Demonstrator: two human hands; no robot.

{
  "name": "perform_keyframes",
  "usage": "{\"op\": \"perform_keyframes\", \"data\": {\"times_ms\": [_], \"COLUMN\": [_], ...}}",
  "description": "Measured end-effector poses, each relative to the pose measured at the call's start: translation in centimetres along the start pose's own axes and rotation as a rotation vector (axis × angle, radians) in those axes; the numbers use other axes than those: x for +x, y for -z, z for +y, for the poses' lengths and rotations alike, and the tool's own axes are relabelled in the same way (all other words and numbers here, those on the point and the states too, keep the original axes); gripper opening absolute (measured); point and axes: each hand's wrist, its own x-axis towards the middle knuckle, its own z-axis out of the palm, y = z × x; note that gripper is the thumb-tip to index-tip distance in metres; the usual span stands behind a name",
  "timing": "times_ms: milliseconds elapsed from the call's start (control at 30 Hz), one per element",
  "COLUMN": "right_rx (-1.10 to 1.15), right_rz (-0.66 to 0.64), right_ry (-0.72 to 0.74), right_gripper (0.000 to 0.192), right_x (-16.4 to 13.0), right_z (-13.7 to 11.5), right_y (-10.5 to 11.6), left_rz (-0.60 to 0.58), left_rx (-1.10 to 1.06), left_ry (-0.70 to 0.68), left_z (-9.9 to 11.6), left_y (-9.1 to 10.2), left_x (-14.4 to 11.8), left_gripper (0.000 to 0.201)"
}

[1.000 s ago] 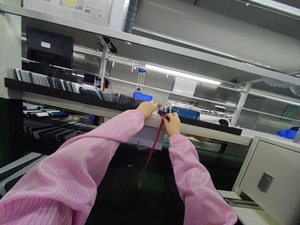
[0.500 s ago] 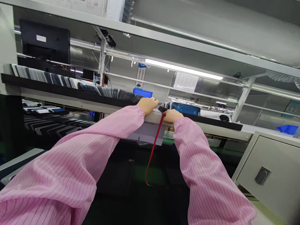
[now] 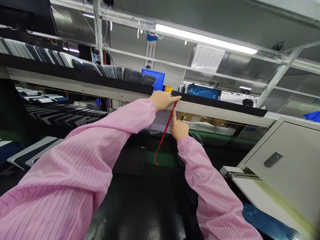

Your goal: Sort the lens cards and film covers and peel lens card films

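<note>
My left hand (image 3: 163, 99) reaches up to the front edge of the upper shelf (image 3: 215, 111) and pinches the top end of a thin red strip (image 3: 163, 136). The strip hangs down from there and curls at its lower end. My right hand (image 3: 179, 128) is just below, index finger pointing up along the strip, touching it near the shelf edge. A white sheet (image 3: 160, 122) hangs from the shelf edge behind both hands. Both arms wear pink striped sleeves.
A long black tray (image 3: 75, 80) on the shelf holds several upright dark cards. A blue bin (image 3: 157, 77) stands behind it. A grey cabinet (image 3: 282, 160) with a latch stands at the right. Dark stacked trays (image 3: 57, 116) lie at the left; a dark conveyor runs below.
The view has tilted down. My right hand has dropped from the shelf edge to below it, finger pointing up. My left hand has shifted right onto the strip's top end.
</note>
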Motion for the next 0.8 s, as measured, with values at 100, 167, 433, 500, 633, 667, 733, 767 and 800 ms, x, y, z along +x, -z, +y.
{"op": "perform_keyframes", "data": {"times_ms": [100, 167, 433, 500, 633, 667, 733, 767, 800], "right_rx": [0.106, 0.163, 0.541, 0.683, 0.998, 1.076, 1.222, 1.288, 1.348], "right_rz": [-0.196, -0.298, -0.320, -0.175, 0.111, 0.154, 0.196, 0.200, 0.199], "right_ry": [0.055, 0.121, 0.197, 0.115, -0.073, -0.106, -0.151, -0.167, -0.183], "right_gripper": [0.056, 0.042, 0.028, 0.028, 0.045, 0.049, 0.051, 0.051, 0.050], "right_x": [-1.9, -4.2, -9.1, -7.1, -1.6, -0.4, 1.7, 2.5, 3.2], "right_z": [-0.6, -0.9, 1.4, 2.4, 3.2, 3.0, 2.3, 1.8, 1.3], "right_y": [-2.4, -3.8, -5.1, -3.9, -1.2, -0.6, 0.2, 0.4, 0.5], "left_rz": [-0.003, 0.081, 0.382, 0.355, -0.013, -0.147, -0.385, -0.481, -0.555], "left_rx": [-0.038, -0.081, -0.511, -0.736, -1.178, -1.235, -1.276, -1.308, -1.352], "left_ry": [0.003, 0.015, 0.063, 0.141, 0.087, 0.017, -0.234, -0.321, -0.358], "left_z": [0.3, 0.3, 1.0, 2.9, 8.0, 9.2, 10.9, 11.5, 11.9], "left_y": [0.0, 0.3, 0.6, 0.4, 0.5, 0.6, 0.7, 0.7, 0.8], "left_x": [-0.3, -0.7, -6.8, -10.2, -19.4, -21.8, -26.4, -28.4, -30.2], "left_gripper": [0.065, 0.066, 0.031, 0.024, 0.019, 0.021, 0.032, 0.037, 0.041]}}
